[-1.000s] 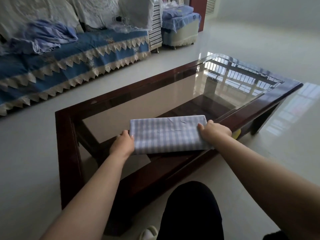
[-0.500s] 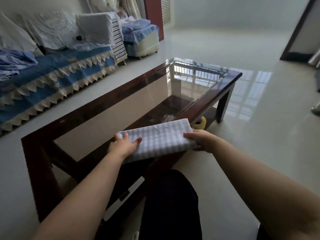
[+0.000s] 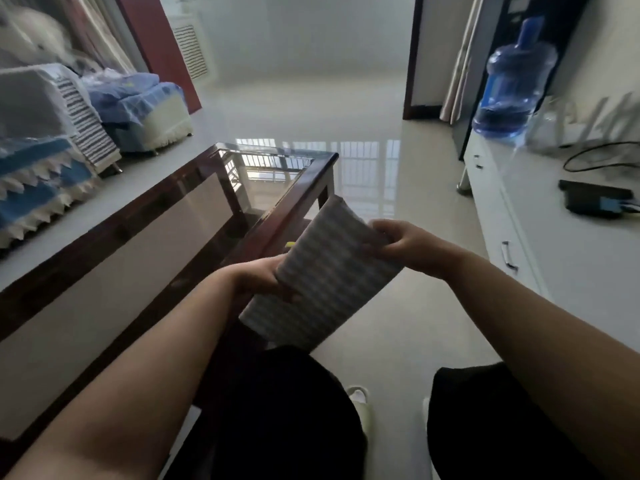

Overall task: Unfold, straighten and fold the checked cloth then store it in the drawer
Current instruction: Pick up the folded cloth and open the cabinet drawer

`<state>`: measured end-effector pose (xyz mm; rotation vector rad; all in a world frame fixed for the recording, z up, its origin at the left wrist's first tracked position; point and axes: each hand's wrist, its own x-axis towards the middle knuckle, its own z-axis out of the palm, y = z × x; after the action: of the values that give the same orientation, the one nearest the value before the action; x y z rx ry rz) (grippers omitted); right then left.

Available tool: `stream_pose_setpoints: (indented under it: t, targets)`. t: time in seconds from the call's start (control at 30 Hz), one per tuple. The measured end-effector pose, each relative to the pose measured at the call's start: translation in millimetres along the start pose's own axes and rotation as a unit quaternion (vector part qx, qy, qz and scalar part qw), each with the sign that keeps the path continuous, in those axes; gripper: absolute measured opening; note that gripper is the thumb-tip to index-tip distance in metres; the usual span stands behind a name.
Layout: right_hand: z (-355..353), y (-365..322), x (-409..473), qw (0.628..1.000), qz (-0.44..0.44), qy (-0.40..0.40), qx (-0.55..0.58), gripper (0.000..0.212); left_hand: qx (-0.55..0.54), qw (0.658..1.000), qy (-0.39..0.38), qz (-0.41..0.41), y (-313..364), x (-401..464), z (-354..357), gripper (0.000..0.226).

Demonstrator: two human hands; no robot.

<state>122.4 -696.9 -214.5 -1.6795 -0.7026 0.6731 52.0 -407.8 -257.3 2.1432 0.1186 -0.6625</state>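
The checked cloth (image 3: pixel 322 275), folded into a thick grey-and-white rectangle, is in the air just right of the coffee table, tilted with one end up. My left hand (image 3: pixel 266 273) grips its left edge. Its upper right edge is pinched by my right hand (image 3: pixel 403 242). A white cabinet (image 3: pixel 498 216) with drawer handles (image 3: pixel 509 256) runs along the right; its drawers look closed.
The glass-topped wooden coffee table (image 3: pixel 287 206) stands to my left, a blue-covered sofa (image 3: pixel 41 181) beyond it. On the white cabinet sit a blue water bottle (image 3: pixel 512 84), a dark device (image 3: pixel 595 200) and cables. My knees (image 3: pixel 298 393) are below the cloth. Pale tiled floor stretches ahead.
Both hands have lifted the folded cloth off the table and carried it to the right. My view has swung right, bringing the white cabinet into sight.
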Motion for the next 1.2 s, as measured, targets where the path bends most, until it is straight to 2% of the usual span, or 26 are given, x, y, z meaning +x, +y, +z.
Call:
stream_pose_setpoints:
  t: [0.03,0.1,0.3,0.4,0.47,0.5,0.53,0.63,0.77,0.83,0.9,1.0,1.07,1.2]
  targets:
    - [-12.6,3.9,-4.1,1.0,-0.001,0.009,-0.018,0.011,-0.013,1.0,-0.025,-0.005,6.3,15.7,9.8,0.071]
    - [-40.3,17.3,-12.8,0.999,0.01,0.044,-0.028,0.025,-0.034,0.999,-0.04,-0.012,17.4,46.2,28.7,0.061]
    - [-122.9,90.6,-29.3,0.973,0.094,0.212,0.01,0.024,-0.032,0.998,-0.053,-0.031,67.3,116.5,63.8,0.04]
    - [-152.4,130.3,-20.4,0.943,0.138,0.302,-0.019,0.036,0.025,0.999,0.031,0.004,91.9,148.2,82.5,0.027]
    - [-173.0,161.0,-11.4,0.906,0.19,0.373,-0.06,0.03,0.094,0.986,0.133,0.032,104.8,168.1,99.6,0.008]
    - [-182.4,176.7,-8.3,0.886,0.228,0.395,-0.078,0.024,0.14,0.972,0.185,0.037,109.4,176.7,107.4,0.009]
    - [-190.5,192.3,-6.3,0.871,0.267,0.403,-0.088,0.024,0.195,0.953,0.23,0.035,112.6,184.8,113.9,0.014]
    - [-207.1,233.4,-1.1,0.85,0.338,0.389,-0.111,0.063,0.302,0.899,0.316,0.037,113.7,209.9,121.5,0.023]
    - [-225.7,260.3,14.2,0.827,0.375,0.406,-0.106,0.074,0.329,0.87,0.364,0.042,113.5,239.1,122.8,0.021]
    - [-236.1,269.7,24.3,0.805,0.412,0.414,-0.107,0.067,0.331,0.87,0.362,0.043,114.8,251.0,124.3,0.02]
    - [-247.5,280.2,32.7,0.784,0.439,0.427,-0.099,0.05,0.334,0.87,0.36,0.045,115.2,259.9,125.2,0.02]
    - [-254.4,287.6,43.8,0.793,0.445,0.415,-0.032,0.04,0.344,0.864,0.364,0.051,113.4,268.8,122.5,0.017]
    - [-251.4,286.2,51.3,0.795,0.445,0.412,-0.032,0.04,0.355,0.861,0.362,0.053,110.1,273.2,118.6,0.015]
    - [-226.0,263.9,74.1,0.822,0.458,0.337,-0.001,0.041,0.354,0.859,0.37,0.032,100.8,280.4,108.2,0.015]
